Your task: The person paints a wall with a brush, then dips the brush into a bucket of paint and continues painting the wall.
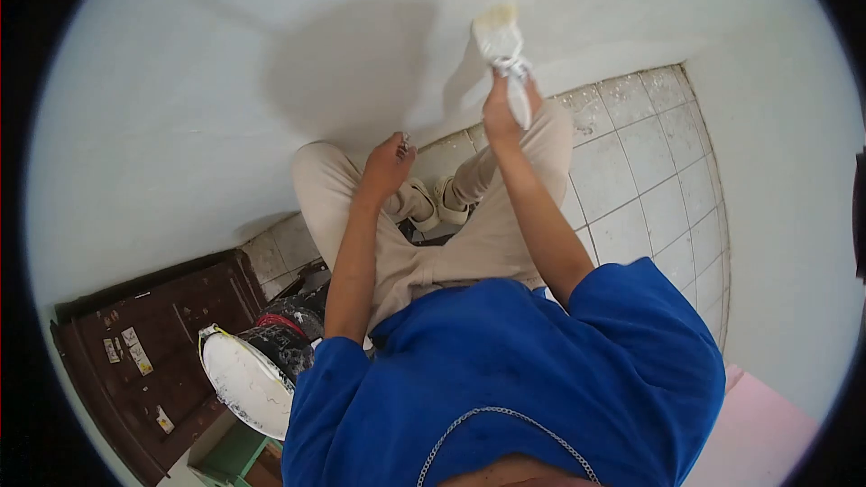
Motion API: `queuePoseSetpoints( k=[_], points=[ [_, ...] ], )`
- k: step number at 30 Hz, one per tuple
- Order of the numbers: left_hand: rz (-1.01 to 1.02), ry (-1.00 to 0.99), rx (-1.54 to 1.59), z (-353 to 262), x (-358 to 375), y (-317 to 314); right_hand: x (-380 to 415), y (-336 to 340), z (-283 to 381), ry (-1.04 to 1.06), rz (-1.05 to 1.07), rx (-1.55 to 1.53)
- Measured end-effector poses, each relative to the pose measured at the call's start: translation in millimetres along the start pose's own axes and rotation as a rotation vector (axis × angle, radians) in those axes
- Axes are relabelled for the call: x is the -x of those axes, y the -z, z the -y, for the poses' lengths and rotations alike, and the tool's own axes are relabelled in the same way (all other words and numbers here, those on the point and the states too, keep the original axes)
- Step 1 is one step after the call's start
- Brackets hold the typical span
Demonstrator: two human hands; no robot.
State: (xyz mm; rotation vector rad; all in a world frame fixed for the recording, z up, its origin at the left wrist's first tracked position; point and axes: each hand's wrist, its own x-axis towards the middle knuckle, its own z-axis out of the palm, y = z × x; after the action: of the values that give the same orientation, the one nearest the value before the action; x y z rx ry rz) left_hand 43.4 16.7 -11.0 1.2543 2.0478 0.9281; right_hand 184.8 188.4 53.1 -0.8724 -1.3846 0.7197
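Note:
My right hand (502,115) is wrapped around the handle of a paintbrush (499,39) smeared with white paint. The brush points up toward the pale wall (613,9), its yellowish bristles close to or against the surface; contact cannot be told. Near my left knee, my left hand (388,167) is closed in a loose fist, with whitish marks at its fingers. Whether anything small is inside that fist is hidden. Below both hands are my beige trousers (325,189).
A paint-splashed black bucket (284,343) with a white round top (244,379) stands at my left, by a brown panelled door (153,343). Spotted tiles (631,162) cover the floor on the right. A green cabinet (233,446) and a pink surface (758,424) show lower down.

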Motion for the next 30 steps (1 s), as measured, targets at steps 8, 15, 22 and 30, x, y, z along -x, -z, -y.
queuePoseSetpoints(
  k=[8,15,22,30],
  points=[
    [-0.079,-0.013,0.022,11,1,-1,28,-7,-4,-0.874,-0.055,-0.586],
    [-0.094,-0.013,0.031,18,1,0,-16,9,97,-0.496,-0.115,-0.959],
    [-0.218,-0.103,0.069,1,20,31,50,9,-20,-0.929,0.103,-0.737],
    [-0.579,0.008,-0.076,-57,185,128,50,5,92,-0.819,0.356,-0.638]
  ],
)
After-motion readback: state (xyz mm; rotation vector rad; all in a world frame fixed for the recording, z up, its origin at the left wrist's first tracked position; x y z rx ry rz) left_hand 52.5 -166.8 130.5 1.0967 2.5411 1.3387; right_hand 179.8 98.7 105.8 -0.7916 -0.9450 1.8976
